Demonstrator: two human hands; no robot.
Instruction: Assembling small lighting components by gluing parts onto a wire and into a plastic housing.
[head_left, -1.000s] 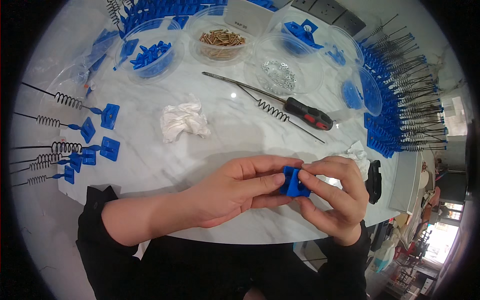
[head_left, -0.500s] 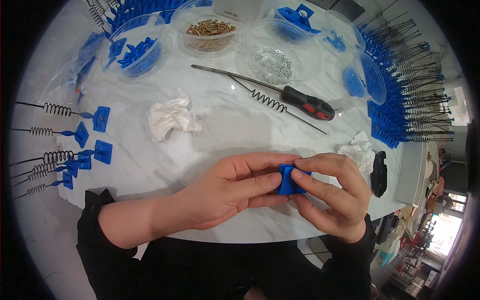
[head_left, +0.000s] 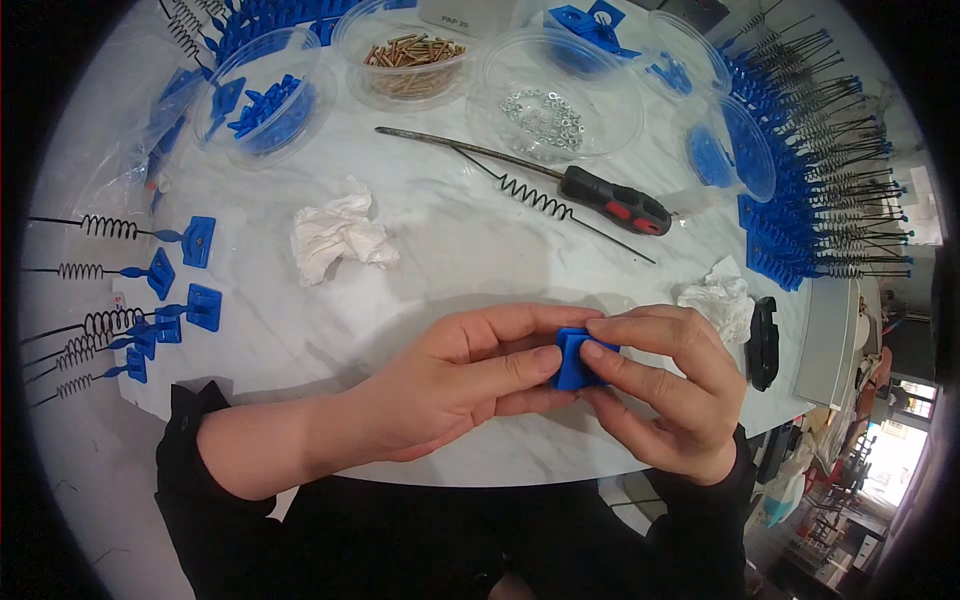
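Observation:
Near the front edge of the table, my two hands meet around a small blue plastic part (head_left: 572,368) with a squarish flat face. My left hand (head_left: 465,375) grips it from the left between thumb and fingers. From the right, the fingertips of my right hand (head_left: 675,385) pinch the same part. Its right side and underside are hidden by my fingers. Beyond my hands lie a screwdriver (head_left: 615,200) with a black and red handle and a dark wire with a coiled spring (head_left: 535,198), partly crossing the screwdriver's shaft.
Clear tubs at the back hold blue pieces (head_left: 265,105), brass-coloured screws (head_left: 415,62) and metal nuts (head_left: 540,118). Crumpled tissues (head_left: 342,238) lie left and right. Blue-based spring wires (head_left: 200,242) stick out over the left edge, and many more (head_left: 790,190) crowd the right. A black object (head_left: 763,343) rests at right.
My hands keep the same hold on the blue part, with barely any movement. The whole view has shifted slightly.

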